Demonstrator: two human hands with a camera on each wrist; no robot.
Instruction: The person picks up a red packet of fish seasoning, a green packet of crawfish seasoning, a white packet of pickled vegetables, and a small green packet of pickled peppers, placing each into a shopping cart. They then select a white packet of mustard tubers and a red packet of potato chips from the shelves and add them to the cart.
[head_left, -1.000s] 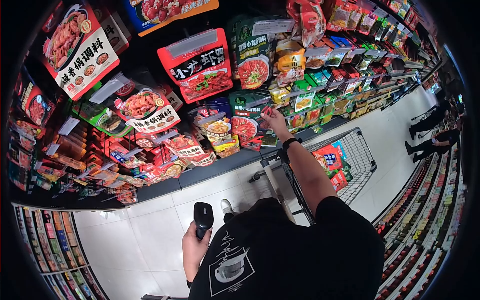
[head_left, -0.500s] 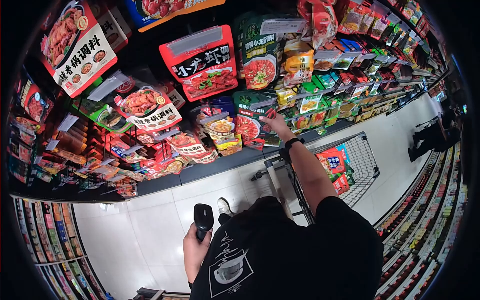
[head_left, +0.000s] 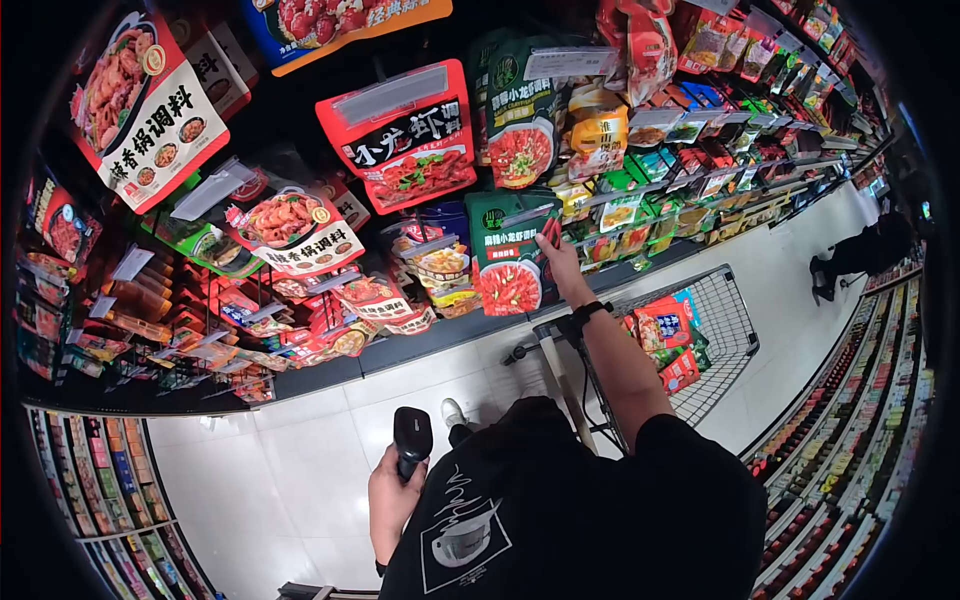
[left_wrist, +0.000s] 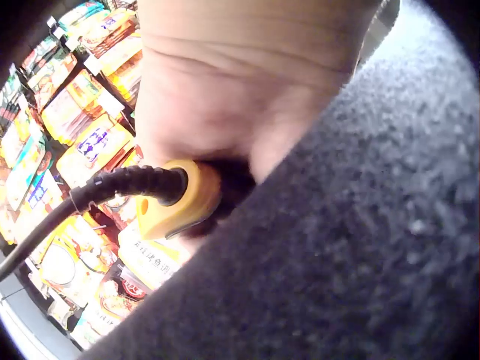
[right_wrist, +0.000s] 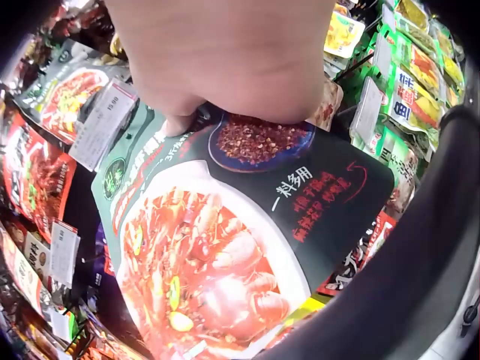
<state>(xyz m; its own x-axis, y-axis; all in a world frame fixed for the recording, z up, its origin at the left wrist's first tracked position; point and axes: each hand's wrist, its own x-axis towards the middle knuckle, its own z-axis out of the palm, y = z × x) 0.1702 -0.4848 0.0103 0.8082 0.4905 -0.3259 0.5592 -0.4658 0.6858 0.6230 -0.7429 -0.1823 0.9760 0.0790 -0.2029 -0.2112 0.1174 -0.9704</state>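
My left hand (head_left: 392, 496) grips a black handheld barcode scanner (head_left: 413, 435) at waist height, in front of the black T-shirt. In the left wrist view a yellow end piece (left_wrist: 196, 196) with a black cable (left_wrist: 124, 180) sticks out from under that hand. On the right, my right hand (head_left: 562, 262) pinches the right edge of a dark green crayfish seasoning pouch (head_left: 512, 280) at the shelf front. The right wrist view shows the pouch's bowl picture (right_wrist: 210, 255) up close, with the right hand (right_wrist: 225, 67) at its top. Another green pouch (head_left: 520, 120) hangs right above it.
A wire shopping cart (head_left: 735, 310) with several colourful packets (head_left: 668, 335) stands right of the body. Hanging pouches and price tags (head_left: 570, 62) crowd the shelf, including a red pouch (head_left: 400, 135). People in dark clothes (head_left: 855, 250) are far right.
My right hand has reached the green pouch and taken hold of its edge. The pouch has come out towards me and shows more fully. The left hand with the scanner stays nearly still.
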